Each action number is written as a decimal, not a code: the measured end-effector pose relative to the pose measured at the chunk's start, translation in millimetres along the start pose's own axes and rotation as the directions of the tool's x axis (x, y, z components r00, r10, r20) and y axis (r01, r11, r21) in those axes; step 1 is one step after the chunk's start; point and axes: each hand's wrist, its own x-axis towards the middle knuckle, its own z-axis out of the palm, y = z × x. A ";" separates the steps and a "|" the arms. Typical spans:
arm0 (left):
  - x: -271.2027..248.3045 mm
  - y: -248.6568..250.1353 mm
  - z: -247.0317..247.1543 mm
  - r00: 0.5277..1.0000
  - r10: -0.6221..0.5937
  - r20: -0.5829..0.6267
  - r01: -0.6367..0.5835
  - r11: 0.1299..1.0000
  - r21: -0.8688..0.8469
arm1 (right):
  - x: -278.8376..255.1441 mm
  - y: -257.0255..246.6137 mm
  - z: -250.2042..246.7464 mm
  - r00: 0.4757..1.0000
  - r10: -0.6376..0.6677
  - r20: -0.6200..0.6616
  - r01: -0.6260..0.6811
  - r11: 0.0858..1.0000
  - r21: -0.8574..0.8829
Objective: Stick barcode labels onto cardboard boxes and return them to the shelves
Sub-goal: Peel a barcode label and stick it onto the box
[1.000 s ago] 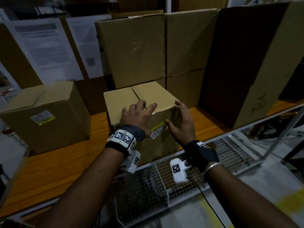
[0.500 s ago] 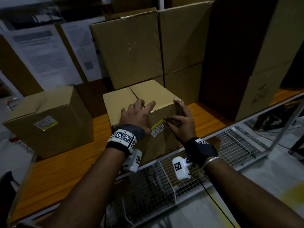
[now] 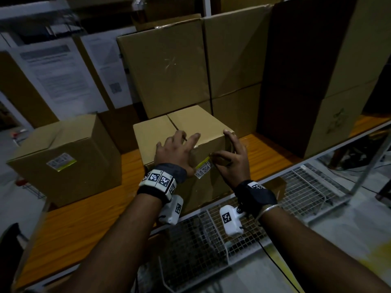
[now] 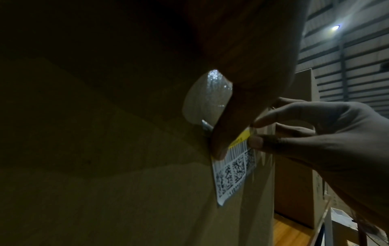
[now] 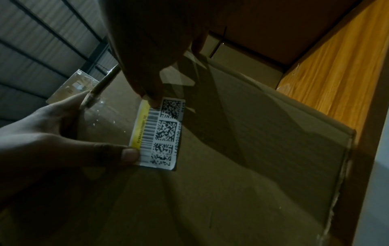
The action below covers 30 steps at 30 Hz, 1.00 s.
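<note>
- The barcode label is found on the front face of the small cardboard box, just below the top edge, between the two hands.
- Its long axis is tilted, the yellow strip uppermost.
- One end is pressed by the left hand's thumb, fingers spread over the box top.
- The other end is pressed by the right hand's thumb, fingers spread.
</note>
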 end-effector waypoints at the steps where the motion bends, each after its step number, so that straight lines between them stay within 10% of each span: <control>1: -0.2 0.2 0.1 1.000 0.000 -0.004 0.000 1.000 0.003 | 0.1 0.0 0.6 1.000 0.001 -0.003 -0.001 1.000 -0.004; 30: 0.8 0.1 -0.2 1.000 -0.009 -0.003 0.009 1.000 0.010 | -14.0 -10.2 -5.9 0.985 0.123 -0.121 -0.135 0.986 -0.093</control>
